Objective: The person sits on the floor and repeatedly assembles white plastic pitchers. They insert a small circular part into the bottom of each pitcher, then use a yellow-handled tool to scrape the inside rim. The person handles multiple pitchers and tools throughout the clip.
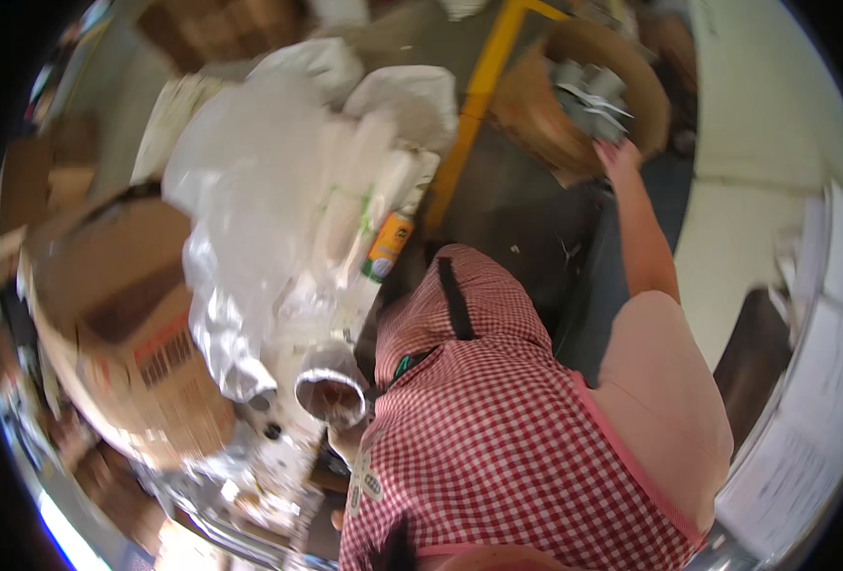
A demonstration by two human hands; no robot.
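One hand shows well here: the right hand (617, 155) is stretched far out to the top, at the near rim of a round brown cardboard bin (650, 90). Its fingers curl by some grey and white crumpled papers (593, 95) that lie just past the fingertips, inside the bin. I cannot tell if the fingers pinch the papers or only touch them, as it is all blurry. The left hand (348, 440) is low down, mostly hidden behind the red checked apron (498, 428). It seems to hold a shiny metal cup (330, 392), but its fingers are hard to see. A yellow bar (469, 114) runs between the bin and a pile of clear plastic bags (250, 190). The right hand is much nearer the papers.
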